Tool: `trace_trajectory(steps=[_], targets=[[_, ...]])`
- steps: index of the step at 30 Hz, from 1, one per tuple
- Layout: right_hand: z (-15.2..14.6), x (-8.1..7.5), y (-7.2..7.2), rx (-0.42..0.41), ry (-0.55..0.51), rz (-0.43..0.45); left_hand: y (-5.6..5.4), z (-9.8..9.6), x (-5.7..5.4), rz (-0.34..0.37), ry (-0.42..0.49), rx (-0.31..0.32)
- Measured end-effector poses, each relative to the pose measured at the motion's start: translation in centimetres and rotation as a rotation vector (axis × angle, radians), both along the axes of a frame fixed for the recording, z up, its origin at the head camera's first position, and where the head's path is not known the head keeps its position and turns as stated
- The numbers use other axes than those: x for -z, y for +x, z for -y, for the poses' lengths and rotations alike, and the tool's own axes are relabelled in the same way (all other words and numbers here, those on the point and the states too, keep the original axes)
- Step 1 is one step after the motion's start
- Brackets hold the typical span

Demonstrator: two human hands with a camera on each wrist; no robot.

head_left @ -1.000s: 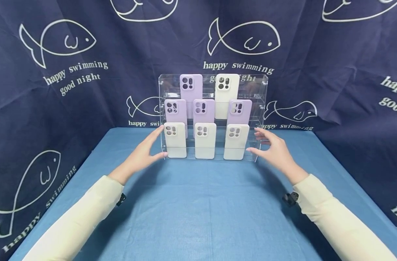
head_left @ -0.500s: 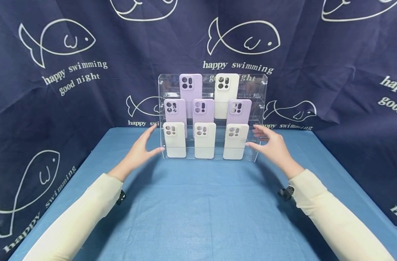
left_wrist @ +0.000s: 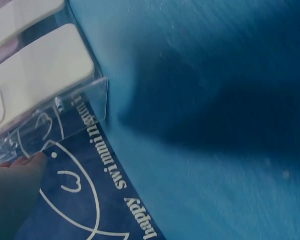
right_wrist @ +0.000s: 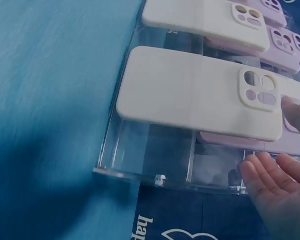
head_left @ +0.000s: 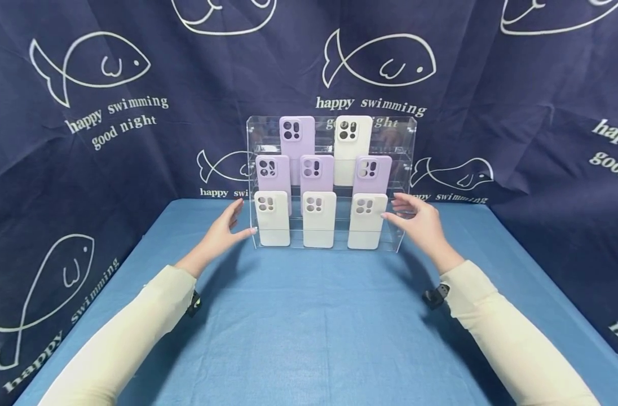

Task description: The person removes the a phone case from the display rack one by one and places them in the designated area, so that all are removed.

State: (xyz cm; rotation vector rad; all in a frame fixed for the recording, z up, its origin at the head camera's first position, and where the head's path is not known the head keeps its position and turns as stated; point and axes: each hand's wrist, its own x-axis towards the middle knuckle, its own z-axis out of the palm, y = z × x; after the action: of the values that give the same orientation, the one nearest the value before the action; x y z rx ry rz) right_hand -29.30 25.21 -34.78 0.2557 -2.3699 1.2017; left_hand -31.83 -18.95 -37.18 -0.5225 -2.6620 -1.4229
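Note:
A clear acrylic display stand holds phone cases in three tiers. White cases fill the front tier, among them a left one, a middle one and a right one. Lilac cases stand in the tier behind. The top tier bears a lilac case and a white case. My left hand is at the stand's left side, thumb tip near its front corner. By the right side panel is my right hand, its thumb beside the right white case and its fingers outside the panel.
Blue cloth covers the table in front of the stand. A navy curtain with white fish drawings and lettering hangs behind and at both sides. Dark wrist devices sit under the cuffs.
My left hand has drawn slightly left, away from the stand's side, with its fingers closer together. My right hand and forearm have shifted slightly left. The stand and cases look unmoved.

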Motion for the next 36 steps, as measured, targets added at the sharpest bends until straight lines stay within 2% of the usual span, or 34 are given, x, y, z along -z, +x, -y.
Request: trace_trajectory(steps=[4,7,9,14,15,25,29,36], targets=[[0.3,-0.2,-0.2,0.034,-0.050,0.018,-0.4,-0.6,0.4,0.048,0.029,-0.017],[0.6,-0.4,-0.3,0.063,-0.075,0.032,-0.5,-1.1,0.2,0.077,0.076,-0.027],[0.8,-0.4,-0.3,0.079,-0.089,0.041,-0.2,-1.4,-0.4,0.107,0.096,-0.033],[1.3,-0.3,-0.5,0.118,-0.131,0.072,-0.2,-1.7,-0.5,0.134,0.094,-0.049],[1.4,-0.2,-0.6,0.122,-0.137,0.079,-0.6,-1.6,-0.1,0.133,0.093,-0.054],[1.8,0.5,-0.9,0.121,-0.160,0.080,-0.9,-2.0,0.6,0.121,0.060,-0.096],[1.9,0.8,-1.1,0.126,-0.167,0.081,-1.2,-2.3,1.0,0.136,0.046,-0.127],[1.9,1.0,-1.3,0.141,-0.176,0.087,-1.3,-2.6,1.3,0.143,0.027,-0.144]])
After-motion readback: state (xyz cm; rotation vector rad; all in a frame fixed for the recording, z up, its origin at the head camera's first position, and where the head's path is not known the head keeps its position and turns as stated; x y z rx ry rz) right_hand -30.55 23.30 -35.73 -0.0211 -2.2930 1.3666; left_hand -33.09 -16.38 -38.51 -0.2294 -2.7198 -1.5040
